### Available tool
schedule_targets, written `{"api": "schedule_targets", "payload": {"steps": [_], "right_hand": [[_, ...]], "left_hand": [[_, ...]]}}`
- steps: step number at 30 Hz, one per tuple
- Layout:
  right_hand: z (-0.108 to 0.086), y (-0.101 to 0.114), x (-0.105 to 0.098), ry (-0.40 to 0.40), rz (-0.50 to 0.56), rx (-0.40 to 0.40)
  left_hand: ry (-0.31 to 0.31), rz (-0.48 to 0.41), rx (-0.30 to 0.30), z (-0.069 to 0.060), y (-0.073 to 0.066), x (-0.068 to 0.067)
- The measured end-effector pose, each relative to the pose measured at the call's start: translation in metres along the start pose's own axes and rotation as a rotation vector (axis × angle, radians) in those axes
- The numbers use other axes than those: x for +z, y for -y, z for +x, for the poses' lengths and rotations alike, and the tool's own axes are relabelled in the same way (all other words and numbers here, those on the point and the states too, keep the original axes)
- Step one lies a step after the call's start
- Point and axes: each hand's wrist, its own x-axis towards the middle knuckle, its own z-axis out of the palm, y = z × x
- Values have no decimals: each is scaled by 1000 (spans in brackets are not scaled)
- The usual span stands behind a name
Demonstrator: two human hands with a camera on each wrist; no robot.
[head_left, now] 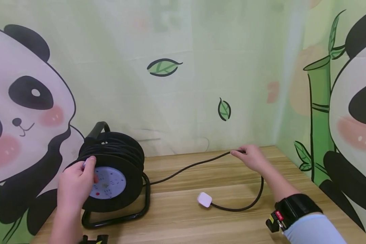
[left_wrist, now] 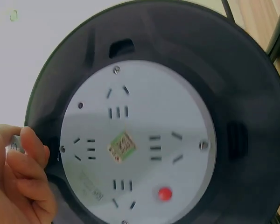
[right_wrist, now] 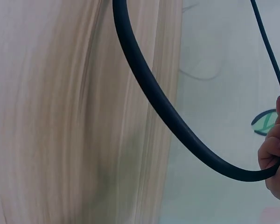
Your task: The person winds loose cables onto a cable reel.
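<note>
A black cable reel (head_left: 134,176) with a pale round socket panel (left_wrist: 98,172) stands on the left part of the wooden table. At the reel's rim, my left hand (head_left: 76,183) pinches a small pale knob (left_wrist: 15,143) between thumb and fingers; most of the knob is hidden. Black cable (head_left: 186,167) runs from the reel to the right, where my right hand (head_left: 251,157) grips it above the table. Beyond that hand the cable curves down to a white plug (head_left: 204,200) lying on the table. The right wrist view shows the fingers curled round the cable.
The reel rests on a black tubular stand (head_left: 119,222), with a carrying handle (head_left: 99,128) on top. Behind the wooden table (head_left: 170,220) hangs a pale green backdrop (head_left: 189,101) printed with pandas and leaves; it also covers the right side.
</note>
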Motion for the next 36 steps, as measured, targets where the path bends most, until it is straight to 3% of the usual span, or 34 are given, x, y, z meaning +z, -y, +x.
{"api": "schedule_targets", "payload": {"steps": [7,13,25,36], "right_hand": [[2,16,11,28,13,-28],[4,29,20,49,18,-56],[7,59,37,114,34,-119],[13,84,63,134,-4,-214]], "left_hand": [[-33,85,141,-5,-10,13],[-15,140,183,-10,-16,22],[108,186,269,-18,-31,42],[251,232,265,-21,-34,58]]}}
